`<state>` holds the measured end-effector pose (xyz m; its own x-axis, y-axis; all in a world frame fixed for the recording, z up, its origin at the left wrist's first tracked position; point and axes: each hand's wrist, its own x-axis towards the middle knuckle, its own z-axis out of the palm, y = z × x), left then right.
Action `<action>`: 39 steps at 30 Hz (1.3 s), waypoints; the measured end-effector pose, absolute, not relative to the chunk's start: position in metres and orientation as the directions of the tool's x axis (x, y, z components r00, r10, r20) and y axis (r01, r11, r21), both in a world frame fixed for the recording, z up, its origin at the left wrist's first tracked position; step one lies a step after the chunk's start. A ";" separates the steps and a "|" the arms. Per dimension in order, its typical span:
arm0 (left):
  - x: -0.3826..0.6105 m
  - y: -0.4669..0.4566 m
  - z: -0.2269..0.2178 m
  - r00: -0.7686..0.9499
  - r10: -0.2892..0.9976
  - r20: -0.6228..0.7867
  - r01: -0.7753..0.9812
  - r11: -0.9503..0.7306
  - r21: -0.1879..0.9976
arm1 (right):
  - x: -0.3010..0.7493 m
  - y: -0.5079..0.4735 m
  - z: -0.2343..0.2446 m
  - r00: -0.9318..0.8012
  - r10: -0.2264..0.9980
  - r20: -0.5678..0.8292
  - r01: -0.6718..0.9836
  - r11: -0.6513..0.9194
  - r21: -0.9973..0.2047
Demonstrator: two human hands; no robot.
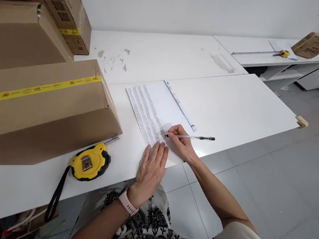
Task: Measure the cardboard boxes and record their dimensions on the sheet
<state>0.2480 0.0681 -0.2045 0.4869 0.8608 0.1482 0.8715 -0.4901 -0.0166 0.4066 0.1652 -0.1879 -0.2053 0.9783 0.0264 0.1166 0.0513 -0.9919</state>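
Note:
My right hand (182, 142) grips a clear pen with a black cap end (201, 137), its tip on a sheet of paper (169, 109). Rows of small handwritten-looking marks fill the left part of that sheet; its right part is blank. My left hand (153, 164) lies flat on the sheet's near edge with fingers stretched out, a pink watch band at the wrist. Along the sheet's right side lies a thin pale blue strip (180, 106) with some dark print. The pen tip is partly hidden by my right fingers.
A yellow and black tape measure (89, 162) with a black strap sits at the table's front edge. Beside it, a large taped cardboard box (39, 106) stands with more boxes behind. Farther right are another small box (312, 45) and a second tape measure (284, 53). The white table's corner (301, 122) has a guard.

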 end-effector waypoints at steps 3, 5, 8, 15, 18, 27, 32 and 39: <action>0.250 0.068 -0.204 0.469 0.872 0.140 0.881 -0.474 0.001 | 0.407 0.170 -0.191 -0.283 0.959 0.032 0.063 0.052 -0.997; 0.251 0.068 -0.205 0.459 0.878 0.137 0.884 -0.466 0.024 | 0.408 0.173 -0.194 -0.285 0.958 0.030 0.080 0.055 -0.995; 0.252 0.068 -0.207 0.450 0.883 0.135 0.888 -0.458 0.038 | 0.408 0.173 -0.194 -0.232 0.972 0.033 0.148 0.068 -0.987; 0.253 0.068 -0.211 0.440 0.883 0.165 0.889 -0.454 0.058 | 0.407 0.169 -0.182 -0.220 0.974 0.057 0.189 0.100 -0.977; 0.254 0.068 -0.211 0.437 0.883 0.171 0.889 -0.453 0.064 | 0.407 0.172 -0.183 -0.267 0.960 0.079 0.138 0.119 -0.983; 0.254 0.067 -0.209 0.433 0.883 0.182 0.891 -0.450 0.059 | 0.409 0.171 -0.187 -0.253 0.966 0.049 0.276 0.121 -0.953; 0.254 0.067 -0.211 0.433 0.875 0.217 0.889 -0.454 0.056 | 0.408 0.170 -0.188 -0.266 0.962 0.053 0.309 0.137 -0.941; 0.253 0.065 -0.212 0.440 0.874 0.207 0.886 -0.460 0.057 | 0.408 0.171 -0.191 -0.279 0.959 0.050 0.328 0.144 -0.933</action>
<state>0.2533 0.0652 -0.2120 0.4403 0.8737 0.2068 0.8861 -0.4600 0.0571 0.4082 0.1705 -0.1914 -0.2791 0.9590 0.0499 0.3284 0.1442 -0.9335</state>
